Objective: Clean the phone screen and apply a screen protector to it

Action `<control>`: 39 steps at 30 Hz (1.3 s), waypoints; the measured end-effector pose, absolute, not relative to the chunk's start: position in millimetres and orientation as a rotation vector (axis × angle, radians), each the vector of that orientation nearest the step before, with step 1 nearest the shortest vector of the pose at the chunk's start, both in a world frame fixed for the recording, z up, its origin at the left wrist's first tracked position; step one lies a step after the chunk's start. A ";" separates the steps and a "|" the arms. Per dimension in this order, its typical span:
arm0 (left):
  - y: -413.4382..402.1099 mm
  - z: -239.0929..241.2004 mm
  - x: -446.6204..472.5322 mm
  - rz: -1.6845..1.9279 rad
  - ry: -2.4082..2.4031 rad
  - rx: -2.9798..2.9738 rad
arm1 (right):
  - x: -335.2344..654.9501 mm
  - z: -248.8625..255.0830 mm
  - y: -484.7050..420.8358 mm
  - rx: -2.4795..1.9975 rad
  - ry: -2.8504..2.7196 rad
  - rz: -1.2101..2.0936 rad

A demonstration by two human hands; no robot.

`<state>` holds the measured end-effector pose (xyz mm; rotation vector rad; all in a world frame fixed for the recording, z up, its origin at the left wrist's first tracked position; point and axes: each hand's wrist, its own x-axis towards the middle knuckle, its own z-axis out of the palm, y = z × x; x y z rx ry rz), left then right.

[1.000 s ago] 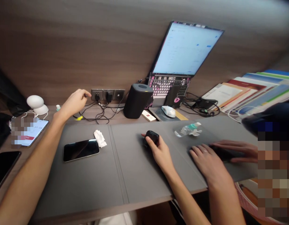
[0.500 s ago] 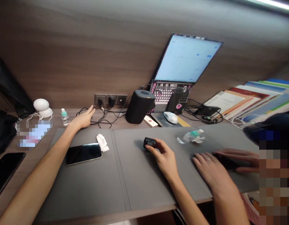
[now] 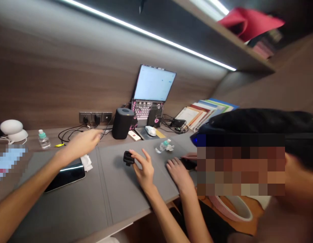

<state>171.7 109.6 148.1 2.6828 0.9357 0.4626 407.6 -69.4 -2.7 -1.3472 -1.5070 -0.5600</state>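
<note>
My left hand (image 3: pixel 82 143) is over the back edge of the grey desk mat (image 3: pixel 77 212), near black cables (image 3: pixel 67 133). Motion smears its fingers, so I cannot tell what they hold, if anything. A smartphone (image 3: pixel 67 175) lies below my left forearm, partly covered, with a crumpled white tissue (image 3: pixel 87 163) beside it. Just above the mat, my right hand (image 3: pixel 144 170) pinches a small black boxy device (image 3: pixel 128 158) between thumb and fingers. The device's exact kind is unclear.
Another person sits at the right, a hand (image 3: pixel 180 172) on the mat beside a dark object. Along the back stand a black speaker (image 3: pixel 122 125), a laptop (image 3: pixel 155 84) and a white mouse (image 3: pixel 150 131). Small clear bottles (image 3: pixel 44 140) are at left and right.
The view has swung right and up, bringing the shelf and the other person into sight. My left hand has drawn back from the cables near the sockets. The black device remains in my right hand, tilted differently.
</note>
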 end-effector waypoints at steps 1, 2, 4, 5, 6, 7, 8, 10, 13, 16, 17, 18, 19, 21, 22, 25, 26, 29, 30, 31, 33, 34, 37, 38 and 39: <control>94.4 141.9 173.4 0.381 0.847 2.626 | 403.1 1.0 -69.8 -1.300 -1.541 -0.629; 80.3 133.8 173.0 0.294 0.736 2.557 | 398.3 5.2 -69.3 -1.241 -1.570 -0.717; 57.8 114.2 166.2 0.142 0.587 2.319 | 388.2 14.7 -63.9 -1.105 -1.602 -0.892; 50.2 104.3 160.3 0.077 0.517 2.149 | 383.0 19.8 -58.6 -1.039 -1.613 -0.953; 45.4 95.4 153.5 0.067 0.480 1.972 | 377.8 25.1 -51.4 -0.982 -1.635 -0.986; 43.1 87.9 146.4 0.102 0.453 1.804 | 372.4 30.4 -42.4 -0.936 -1.670 -0.997; 43.0 82.3 139.4 0.152 0.443 1.658 | 366.8 35.5 -31.8 -0.901 -1.714 -0.995; 48.2 75.7 127.5 0.272 0.442 1.418 | 353.6 44.1 -7.5 -0.849 -1.816 -0.982; 63.5 70.5 114.6 0.512 0.478 1.237 | 329.3 50.8 28.5 -0.802 -2.004 -0.943; 81.6 63.0 99.7 0.697 0.575 1.213 | 308.9 49.0 51.2 -0.810 -2.077 -0.843; 87.0 59.9 93.6 0.726 0.613 1.223 | 305.2 46.8 54.5 -0.831 -2.049 -0.776; 91.4 56.9 87.1 0.739 0.648 1.237 | 303.3 44.1 55.8 -0.861 -2.007 -0.687; 94.7 53.9 80.7 0.737 0.677 1.250 | 302.9 41.2 55.4 -0.901 -1.958 -0.580; 97.3 48.1 70.1 0.685 0.701 1.265 | 304.6 35.5 51.1 -0.999 -1.861 -0.362; 96.9 45.3 66.4 0.648 0.698 1.263 | 305.5 33.2 48.1 -1.048 -1.828 -0.268; 93.0 37.8 62.6 0.576 0.672 1.244 | 303.4 29.5 39.3 -1.116 -1.790 -0.101; 91.9 35.7 63.0 0.565 0.657 1.243 | 300.7 29.2 36.9 -1.115 -1.797 -0.060; 91.0 32.1 65.0 0.534 0.606 1.242 | 289.5 29.2 30.8 -1.102 -1.831 0.062; 91.3 32.0 65.4 0.522 0.592 1.237 | 286.0 28.9 29.2 -1.105 -1.839 0.100; 91.7 32.4 65.5 0.511 0.585 1.231 | 283.1 28.4 27.8 -1.109 -1.848 0.137; 92.2 33.9 65.6 0.501 0.585 1.228 | 279.5 26.8 25.9 -1.114 -1.864 0.205; 92.2 34.7 65.5 0.497 0.589 1.234 | 278.7 25.8 25.5 -1.113 -1.865 0.230; 91.6 35.9 65.8 0.488 0.591 1.256 | 278.8 23.5 25.6 -1.107 -1.857 0.264; 91.4 35.8 66.0 0.486 0.584 1.259 | 279.2 23.1 25.9 -1.107 -1.852 0.263; 91.3 35.6 66.3 0.482 0.576 1.261 | 279.6 22.9 26.0 -1.108 -1.850 0.260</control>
